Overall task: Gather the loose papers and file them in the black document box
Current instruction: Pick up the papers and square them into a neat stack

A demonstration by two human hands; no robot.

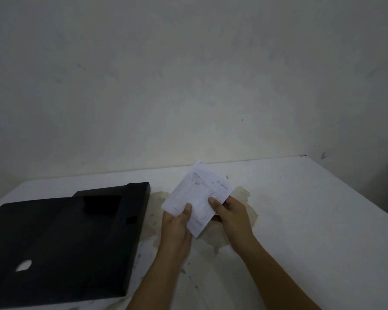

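A small stack of white printed papers (pixel 196 193) is held up above the table, tilted with its top corner toward the wall. My left hand (pixel 177 227) grips its lower left edge, thumb on the front. My right hand (pixel 231 218) grips the lower right edge, thumb on the front too. The black document box (pixel 61 240) lies flat on the table to the left of my hands, with its lid (pixel 31 224) folded over it and an opening (pixel 102 203) showing near its far end.
The white table (pixel 311 220) has a brownish stained, peeled patch (pixel 242 193) under my hands. A plain wall (pixel 188 74) rises right behind the table's far edge. The table's right edge runs diagonally at the far right.
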